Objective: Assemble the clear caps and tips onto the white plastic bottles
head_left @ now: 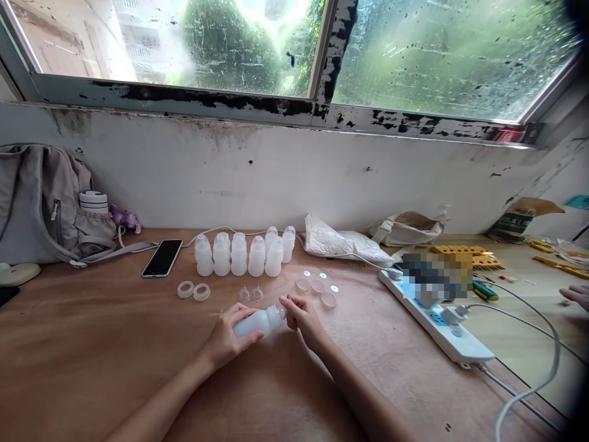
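A translucent white bottle (257,323) lies tilted in my left hand (229,334), its neck pointing right. The fingers of my right hand (300,317) pinch a small clear piece (281,312) at the bottle's mouth. Beyond my hands stand several capped white bottles (238,255) in a group. Two white rings (201,292) lie to the left, and two clear nipple-like parts (256,293) sit just beyond my left hand. On the right are several clear discs (317,286) and three small white discs (334,288).
A phone (162,258) and a grey backpack (41,202) are on the left. White plastic packaging (343,241) rests near the wall. A power strip (437,319) with cables stretches along the right. Another person's hand (577,296) shows at the right edge.
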`<state>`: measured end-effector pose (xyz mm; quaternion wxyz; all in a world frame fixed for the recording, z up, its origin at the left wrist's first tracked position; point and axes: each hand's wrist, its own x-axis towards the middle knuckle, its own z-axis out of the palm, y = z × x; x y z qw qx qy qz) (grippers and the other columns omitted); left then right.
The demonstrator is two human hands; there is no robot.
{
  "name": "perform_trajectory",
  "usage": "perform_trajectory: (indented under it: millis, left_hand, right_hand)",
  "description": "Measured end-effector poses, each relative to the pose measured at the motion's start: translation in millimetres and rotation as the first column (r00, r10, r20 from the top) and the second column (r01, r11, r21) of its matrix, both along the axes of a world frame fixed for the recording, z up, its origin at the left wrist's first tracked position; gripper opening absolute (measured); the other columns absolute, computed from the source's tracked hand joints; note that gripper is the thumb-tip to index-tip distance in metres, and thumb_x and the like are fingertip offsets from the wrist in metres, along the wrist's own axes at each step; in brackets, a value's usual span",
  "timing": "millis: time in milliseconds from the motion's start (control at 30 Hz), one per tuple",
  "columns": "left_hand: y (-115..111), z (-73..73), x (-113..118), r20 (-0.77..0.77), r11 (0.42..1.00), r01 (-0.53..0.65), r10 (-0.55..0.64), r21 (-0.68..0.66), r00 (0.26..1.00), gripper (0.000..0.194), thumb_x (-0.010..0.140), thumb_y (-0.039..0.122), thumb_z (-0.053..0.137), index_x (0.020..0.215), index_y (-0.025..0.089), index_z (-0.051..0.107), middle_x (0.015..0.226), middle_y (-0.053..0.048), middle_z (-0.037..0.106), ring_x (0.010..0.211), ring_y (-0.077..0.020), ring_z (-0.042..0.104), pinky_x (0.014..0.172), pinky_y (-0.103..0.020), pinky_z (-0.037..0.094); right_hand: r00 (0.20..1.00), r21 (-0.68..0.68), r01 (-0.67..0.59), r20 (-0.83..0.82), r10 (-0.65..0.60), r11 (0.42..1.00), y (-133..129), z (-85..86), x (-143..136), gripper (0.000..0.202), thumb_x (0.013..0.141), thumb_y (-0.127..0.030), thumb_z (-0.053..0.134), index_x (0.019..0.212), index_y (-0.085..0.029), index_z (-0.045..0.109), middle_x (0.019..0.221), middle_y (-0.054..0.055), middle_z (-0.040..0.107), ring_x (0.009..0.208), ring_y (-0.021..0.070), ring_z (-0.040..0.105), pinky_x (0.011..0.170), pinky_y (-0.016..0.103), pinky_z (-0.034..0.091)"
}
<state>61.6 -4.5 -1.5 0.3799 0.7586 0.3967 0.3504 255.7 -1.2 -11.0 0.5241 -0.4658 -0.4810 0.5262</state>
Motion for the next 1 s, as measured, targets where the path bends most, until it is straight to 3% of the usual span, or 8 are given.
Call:
perform_trajectory:
  millis: [133,267,300,433,567,733,900,1000]
  left_hand:
    - [-1.1,3.9,0.9,0.141,0.972,0.059,-0.028,-0.227,0.990,0.038,0.073,0.046,0.053,0.096,0.016,0.060,0.088,-0.006,0.063,0.080,-0.0201,0.058,0.069,-0.028,0.044]
    - [-1.9,0.8,3.4,0.303,0.850,0.217,-0.071,-0.480,0.950,0.048,0.076,0.054,0.044,0.098,0.013,0.054,0.082,-0.007,0.062,0.062,-0.0167,0.059,0.053,-0.025,0.043]
    - [-1.9,-0.6,4.3,0.309,0.847,0.221,-0.070,-0.484,0.948,0.048,0.076,0.054,0.045,0.098,0.013,0.053,0.082,-0.007,0.062,0.062,-0.0165,0.059,0.053,-0.025,0.042]
    - [-1.8,-4.3,7.5,0.280,0.938,0.137,-0.045,-0.320,0.959,0.043,0.071,0.049,0.055,0.096,0.014,0.056,0.088,-0.007,0.062,0.082,-0.0202,0.057,0.070,-0.027,0.043]
    - [-3.1,-3.4,8.1,0.299,0.887,0.184,-0.055,-0.423,0.953,0.047,0.076,0.052,0.045,0.101,0.013,0.053,0.086,-0.008,0.062,0.070,-0.0187,0.059,0.060,-0.027,0.044]
    - [-4.1,-4.0,8.9,0.235,0.968,0.051,0.009,-0.246,0.972,0.044,0.070,0.045,0.059,0.101,0.016,0.054,0.095,-0.007,0.062,0.088,-0.0221,0.056,0.076,-0.029,0.042]
    - [-3.8,-5.3,12.3,0.299,0.906,0.136,-0.011,-0.401,0.954,0.045,0.078,0.049,0.046,0.103,0.013,0.053,0.091,-0.008,0.062,0.081,-0.0213,0.058,0.069,-0.030,0.045]
    - [-5.4,-3.6,14.1,0.322,0.942,0.079,0.032,-0.326,0.946,0.046,0.071,0.047,0.057,0.103,0.014,0.054,0.097,-0.008,0.061,0.090,-0.0223,0.055,0.078,-0.030,0.042]
  right_hand:
    - [0.995,0.050,-0.028,-0.098,0.033,0.998,-5.0,13.0,-2.2,0.024,0.068,-0.041,0.062,0.069,-0.019,0.053,0.057,-0.003,0.052,0.050,0.0099,0.047,0.048,0.021,0.038]
    - [0.963,0.043,-0.221,-0.147,0.225,0.974,-11.3,21.0,-7.7,0.031,0.067,-0.039,0.064,0.091,-0.019,0.060,0.088,0.005,0.060,0.083,0.0187,0.054,0.075,0.031,0.042]
    - [0.966,0.030,-0.223,-0.124,0.225,0.974,-11.9,20.2,-9.4,0.030,0.068,-0.039,0.063,0.089,-0.018,0.061,0.086,0.005,0.060,0.083,0.0191,0.054,0.076,0.031,0.041]
    - [0.999,0.010,-0.051,-0.006,0.051,0.999,-11.9,14.2,-14.1,0.026,0.068,-0.043,0.063,0.078,-0.018,0.061,0.072,0.001,0.059,0.072,0.0172,0.053,0.067,0.028,0.041]
    - [0.983,0.024,-0.153,-0.098,0.154,0.988,-13.4,16.9,-14.5,0.034,0.068,-0.037,0.065,0.097,-0.021,0.059,0.086,0.002,0.061,0.085,0.0186,0.053,0.075,0.028,0.041]
    - [0.999,-0.017,-0.006,-0.034,0.005,1.000,-13.8,17.2,-18.0,0.024,0.063,-0.038,0.068,0.074,-0.018,0.060,0.070,0.000,0.059,0.069,0.0165,0.054,0.065,0.027,0.041]
    - [0.983,0.041,-0.117,-0.136,0.121,0.992,-14.6,18.0,-20.2,0.024,0.069,-0.037,0.062,0.083,-0.018,0.062,0.079,0.002,0.061,0.080,0.0184,0.054,0.075,0.030,0.041]
    - [0.996,0.016,-0.034,-0.086,0.035,0.999,-15.2,20.5,-20.6,0.023,0.066,-0.038,0.065,0.073,-0.016,0.060,0.072,0.001,0.059,0.072,0.0166,0.053,0.069,0.027,0.041]
